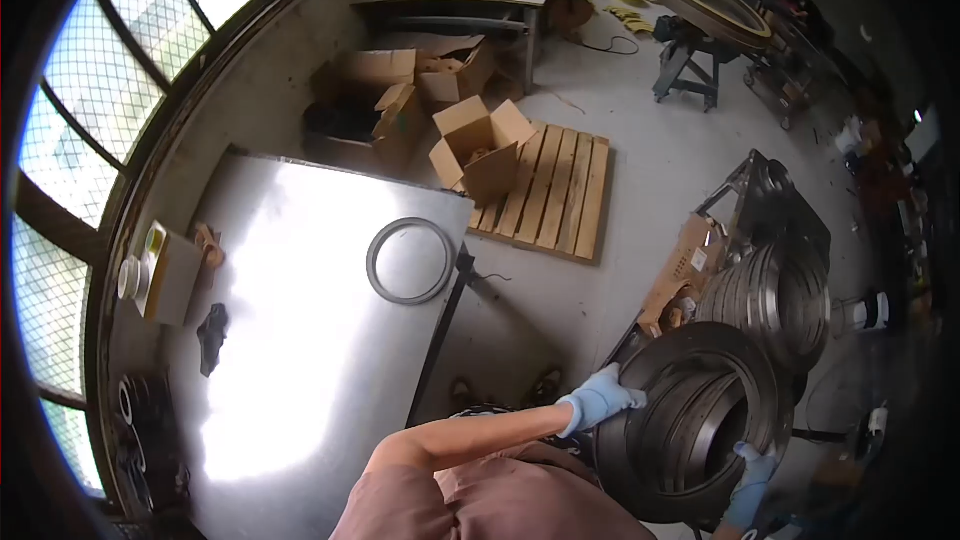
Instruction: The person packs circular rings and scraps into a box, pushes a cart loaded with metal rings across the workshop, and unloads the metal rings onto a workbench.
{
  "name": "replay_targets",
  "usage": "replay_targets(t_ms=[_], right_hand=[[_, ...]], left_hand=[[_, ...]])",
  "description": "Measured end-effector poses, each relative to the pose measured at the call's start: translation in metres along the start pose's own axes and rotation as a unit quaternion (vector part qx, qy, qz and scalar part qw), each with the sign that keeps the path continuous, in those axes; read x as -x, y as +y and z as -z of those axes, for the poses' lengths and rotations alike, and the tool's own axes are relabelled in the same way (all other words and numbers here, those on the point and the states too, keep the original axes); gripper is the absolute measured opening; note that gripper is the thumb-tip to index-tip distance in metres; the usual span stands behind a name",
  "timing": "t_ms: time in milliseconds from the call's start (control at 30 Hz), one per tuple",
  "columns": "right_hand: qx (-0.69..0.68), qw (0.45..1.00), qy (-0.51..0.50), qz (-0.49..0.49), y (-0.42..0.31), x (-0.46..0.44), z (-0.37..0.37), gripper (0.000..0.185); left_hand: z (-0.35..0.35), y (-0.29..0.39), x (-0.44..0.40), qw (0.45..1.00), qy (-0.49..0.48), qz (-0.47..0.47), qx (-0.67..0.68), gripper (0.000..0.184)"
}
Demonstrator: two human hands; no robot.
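Both hands wear light blue gloves. My left hand (602, 400) is closed on the upper left rim of a large dark ring (625, 455). At the ring's lower right side, my right hand (752, 475) grips the rim, its thumb on the near face. Through the ring's opening, more metal rings show behind it. Just beyond stands a row of grey metal rings (775, 300) on a dark rack. A thin grey ring (374, 262) lies flat on the shiny metal table to my left.
The metal table (300, 340) carries a white box (168, 275) and a dark glove-like item (211, 339). Ahead are a wooden pallet (570, 200), open cardboard boxes (490, 175) and a workbench (400, 8). A cardboard piece (680, 270) lies on the rack.
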State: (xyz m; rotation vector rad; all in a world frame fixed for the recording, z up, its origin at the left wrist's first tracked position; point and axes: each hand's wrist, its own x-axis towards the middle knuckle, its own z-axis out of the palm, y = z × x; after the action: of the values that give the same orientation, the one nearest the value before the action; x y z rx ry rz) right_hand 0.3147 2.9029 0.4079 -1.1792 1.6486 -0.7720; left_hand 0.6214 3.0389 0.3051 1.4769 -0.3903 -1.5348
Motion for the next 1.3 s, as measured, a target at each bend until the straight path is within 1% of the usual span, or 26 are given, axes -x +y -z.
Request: replay_targets(t_ms=[33, 67, 133, 200, 233, 267, 300, 367, 400, 467, 533, 600, 633, 700, 733, 767, 800, 900, 1000, 1033, 1100, 1133, 1167, 1200, 1233, 1300], right_hand=[[-0.020, 0.999, -0.007, 0.025, 0.027, -0.018, -0.006, 0.083], [-0.048, 0.998, -0.028, 0.012, 0.022, -0.006, -0.031, 0.093], [-0.066, 0.995, -0.064, 0.046, 0.054, -0.019, -0.067, 0.097], [-0.071, 0.989, -0.116, 0.066, 0.021, 0.033, -0.145, 0.100], [-0.057, 0.985, -0.157, 0.036, 0.029, 0.041, -0.173, 0.101], [-0.043, 0.980, -0.197, 0.004, 0.045, 0.046, -0.202, 0.102], [-0.064, 0.972, -0.226, 0.010, 0.060, 0.058, -0.234, 0.104], [-0.084, 0.960, -0.267, 0.010, 0.116, 0.078, -0.294, 0.105], [-0.083, 0.956, -0.281, 0.006, 0.147, 0.085, -0.320, 0.105], [-0.052, 0.933, -0.355, -0.023, 0.162, 0.132, -0.366, 0.103], [-0.017, 0.942, -0.332, -0.031, 0.197, 0.177, -0.404, 0.097], [0.020, 0.941, -0.336, 0.021, 0.246, 0.205, -0.433, 0.100], [0.037, 0.937, -0.347, 0.002, 0.263, 0.216, -0.446, 0.101], [0.085, 0.911, -0.398, -0.067, 0.224, 0.255, -0.453, 0.105], [0.089, 0.908, -0.404, -0.066, 0.229, 0.263, -0.461, 0.105], [0.149, 0.908, -0.389, -0.045, 0.240, 0.269, -0.467, 0.105], [0.207, 0.904, -0.373, -0.022, 0.250, 0.274, -0.472, 0.106], [0.227, 0.888, -0.401, -0.003, 0.275, 0.275, -0.481, 0.107], [0.265, 0.862, -0.432, 0.017, 0.269, 0.274, -0.482, 0.109], [0.318, 0.845, -0.429, 0.021, 0.247, 0.280, -0.481, 0.108], [0.437, 0.790, -0.430, 0.021, 0.194, 0.299, -0.470, 0.103], [0.439, 0.789, -0.430, 0.023, 0.203, 0.291, -0.471, 0.103], [0.449, 0.760, -0.468, -0.036, 0.221, 0.278, -0.465, 0.099], [0.488, 0.726, -0.483, -0.031, 0.211, 0.280, -0.464, 0.093], [0.525, 0.689, -0.499, -0.024, 0.199, 0.283, -0.463, 0.087], [0.538, 0.685, -0.491, -0.030, 0.194, 0.288, -0.472, 0.082]], left_hand=[[0.022, 0.010, 0.018, 1.000, 0.014, -0.011, 0.004, 0.064], [0.042, 0.016, 0.037, 0.999, 0.049, -0.009, 0.021, 0.064], [0.086, -0.010, 0.051, 0.989, 0.128, -0.052, -0.044, 0.074], [0.136, 0.004, 0.092, 0.972, 0.213, -0.068, -0.075, 0.077], [0.161, -0.011, 0.102, 0.962, 0.251, -0.066, -0.085, 0.079], [0.183, -0.013, 0.121, 0.957, 0.272, -0.034, -0.094, 0.079], [0.207, -0.029, 0.131, 0.950, 0.295, -0.024, -0.101, 0.079], [0.256, -0.073, 0.145, 0.911, 0.362, 0.008, -0.196, 0.084], [0.275, -0.081, 0.160, 0.903, 0.371, 0.058, -0.210, 0.088], [0.312, -0.122, 0.177, 0.865, 0.412, 0.109, -0.265, 0.094], [0.352, -0.163, 0.197, 0.848, 0.419, 0.146, -0.290, 0.094], [0.382, -0.207, 0.213, 0.817, 0.454, 0.162, -0.316, 0.083], [0.396, -0.224, 0.222, 0.809, 0.458, 0.173, -0.325, 0.080], [0.413, -0.230, 0.240, 0.798, 0.467, 0.188, -0.331, 0.078], [0.420, -0.218, 0.252, 0.802, 0.432, 0.221, -0.348, 0.076], [0.426, -0.212, 0.262, 0.805, 0.395, 0.255, -0.362, 0.074], [0.430, -0.212, 0.267, 0.805, 0.399, 0.260, -0.355, 0.074], [0.447, -0.208, 0.270, 0.790, 0.376, 0.286, -0.391, 0.066], [0.459, -0.208, 0.261, 0.785, 0.342, 0.316, -0.408, 0.069], [0.455, -0.208, 0.260, 0.788, 0.342, 0.314, -0.403, 0.069], [0.432, -0.206, 0.269, 0.729, 0.525, 0.189, -0.396, 0.077], [0.414, -0.202, 0.273, 0.693, 0.540, 0.116, -0.464, 0.083], [0.389, -0.201, 0.277, 0.649, 0.548, 0.044, -0.526, 0.090], [0.363, -0.203, 0.277, 0.737, 0.475, -0.006, -0.481, 0.094], [0.334, -0.209, 0.273, 0.769, 0.411, -0.024, -0.489, 0.098], [0.286, -0.229, 0.252, 0.805, 0.304, 0.001, -0.510, 0.104]])
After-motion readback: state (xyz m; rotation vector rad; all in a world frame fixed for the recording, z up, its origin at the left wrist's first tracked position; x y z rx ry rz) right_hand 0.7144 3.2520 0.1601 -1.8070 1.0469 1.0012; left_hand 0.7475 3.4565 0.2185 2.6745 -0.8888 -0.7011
